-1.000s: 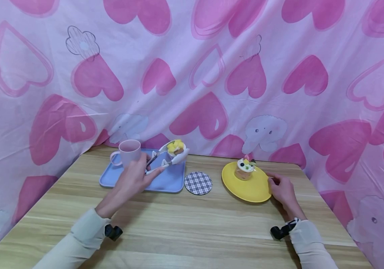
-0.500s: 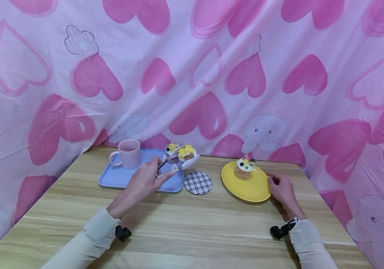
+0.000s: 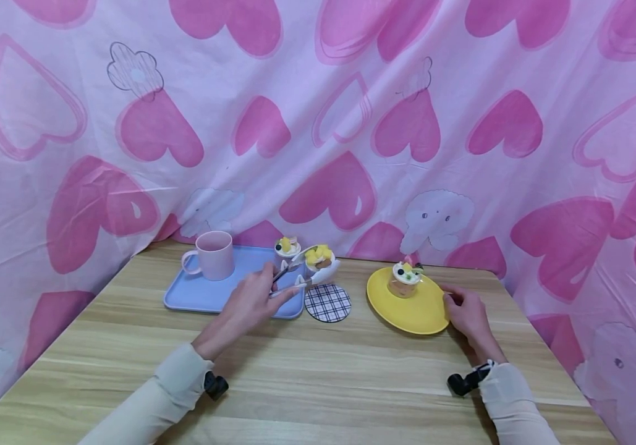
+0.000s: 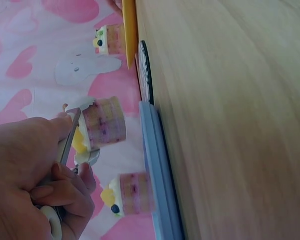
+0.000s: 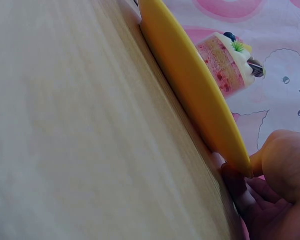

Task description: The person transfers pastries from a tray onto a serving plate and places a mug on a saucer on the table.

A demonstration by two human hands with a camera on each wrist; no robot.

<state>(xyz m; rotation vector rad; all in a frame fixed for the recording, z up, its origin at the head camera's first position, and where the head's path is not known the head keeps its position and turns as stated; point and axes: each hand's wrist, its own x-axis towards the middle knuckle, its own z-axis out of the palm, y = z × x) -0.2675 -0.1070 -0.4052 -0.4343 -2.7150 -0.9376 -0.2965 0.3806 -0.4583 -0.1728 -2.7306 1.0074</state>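
Observation:
My left hand (image 3: pixel 252 298) grips a pair of tongs (image 3: pixel 291 282) whose white tips clasp a dessert cup (image 4: pixel 106 121) topped with yellow fruit pieces. In the left wrist view this cup hangs above the level of the blue tray (image 4: pixel 157 165), clear of it. A second dessert cup (image 4: pixel 135 194) with fruit and a dark berry stands on the tray. On the right, my right hand (image 3: pixel 466 314) pinches the rim of a yellow plate (image 3: pixel 426 315) between thumb and fingers. A third dessert cup (image 5: pixel 224 64), with pinkish layers and fruit on top, stands on that plate.
A pink mug (image 3: pixel 214 254) stands on the left part of the tray. Between tray and plate lies a round checked coaster (image 3: pixel 328 303) on the wooden table (image 3: pixel 340 383). Behind the table hangs a pink heart-patterned cloth (image 3: pixel 329 191).
My left hand has moved right, carrying the tonged dessert cup from over the tray toward its right edge. The cup behind it on the tray has come into view. My right hand stays on the plate.

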